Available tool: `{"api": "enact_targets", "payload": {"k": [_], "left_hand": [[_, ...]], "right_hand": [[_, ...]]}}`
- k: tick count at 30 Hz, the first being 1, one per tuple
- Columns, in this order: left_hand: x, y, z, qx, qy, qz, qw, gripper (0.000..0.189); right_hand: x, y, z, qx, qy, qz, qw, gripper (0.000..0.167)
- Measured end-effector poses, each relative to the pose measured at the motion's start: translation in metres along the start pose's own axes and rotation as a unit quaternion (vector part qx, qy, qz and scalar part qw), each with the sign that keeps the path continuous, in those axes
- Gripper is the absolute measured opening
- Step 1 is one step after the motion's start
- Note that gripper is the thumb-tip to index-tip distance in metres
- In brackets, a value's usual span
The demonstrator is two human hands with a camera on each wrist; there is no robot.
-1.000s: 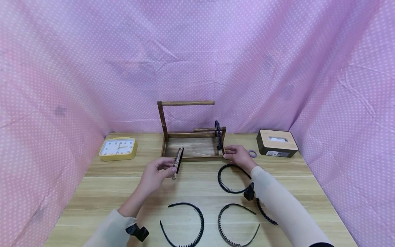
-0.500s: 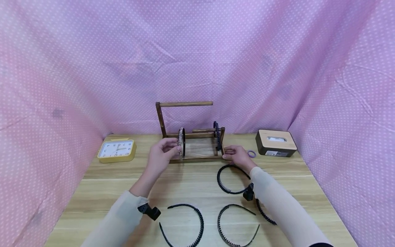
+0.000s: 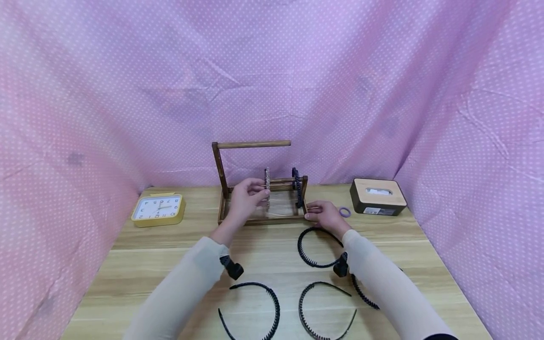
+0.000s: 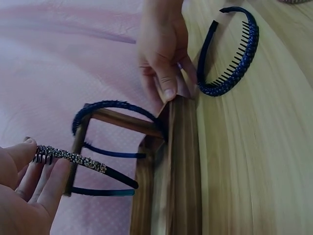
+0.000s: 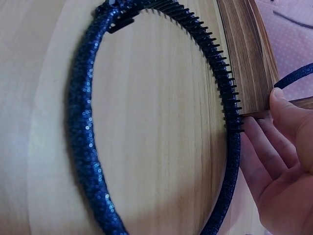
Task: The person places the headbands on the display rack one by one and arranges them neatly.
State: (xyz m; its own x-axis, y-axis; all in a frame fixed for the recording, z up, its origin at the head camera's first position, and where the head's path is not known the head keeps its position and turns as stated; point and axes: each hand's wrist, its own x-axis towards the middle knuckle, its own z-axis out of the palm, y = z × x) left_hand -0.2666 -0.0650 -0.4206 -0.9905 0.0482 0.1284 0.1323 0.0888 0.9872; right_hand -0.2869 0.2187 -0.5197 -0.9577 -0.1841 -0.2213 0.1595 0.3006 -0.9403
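My left hand (image 3: 246,198) pinches a headband (image 3: 267,182) crusted with sparkly stones, between thumb and fingers. The headband stands upright over the wooden rack (image 3: 272,220), at the free end of its lower rod (image 3: 280,180). In the left wrist view the sparkly headband (image 4: 88,161) has comb teeth under its top and crosses in front of the rod. A dark blue headband (image 3: 297,186) hangs on that rod beside the right post. My right hand (image 3: 327,217) grips the rack's front right corner, its thumb (image 5: 281,100) on the wood and its fingers alongside.
Several dark toothed headbands lie on the table, among them one (image 3: 301,248) by my right wrist, one (image 3: 277,311) front left and one (image 3: 302,309) front middle. A purple ring (image 3: 344,212) and tissue box (image 3: 378,196) stand right; a yellow clock (image 3: 158,209) left.
My left hand has lifted the sparkly headband from in front of the rack, turned it upright and carried it right to the lower rod's end. My right hand stays at the rack's corner.
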Motion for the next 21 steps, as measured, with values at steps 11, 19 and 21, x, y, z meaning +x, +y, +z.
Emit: {"api": "enact_targets", "payload": {"k": [11, 19, 21], "left_hand": [[0.021, -0.021, 0.050, -0.006, -0.007, -0.022, 0.9997, 0.028], [0.026, -0.029, 0.064, -0.007, -0.004, -0.042, 0.9991, 0.030], [0.027, -0.032, 0.066, 0.002, 0.000, -0.041, 0.9991, 0.030]], "right_hand": [[0.003, 0.002, -0.001, 0.002, -0.002, 0.006, 1.0000, 0.049], [0.003, 0.002, -0.001, -0.002, -0.004, 0.008, 1.0000, 0.049], [0.004, 0.003, -0.002, 0.001, -0.003, 0.007, 1.0000, 0.048]]}}
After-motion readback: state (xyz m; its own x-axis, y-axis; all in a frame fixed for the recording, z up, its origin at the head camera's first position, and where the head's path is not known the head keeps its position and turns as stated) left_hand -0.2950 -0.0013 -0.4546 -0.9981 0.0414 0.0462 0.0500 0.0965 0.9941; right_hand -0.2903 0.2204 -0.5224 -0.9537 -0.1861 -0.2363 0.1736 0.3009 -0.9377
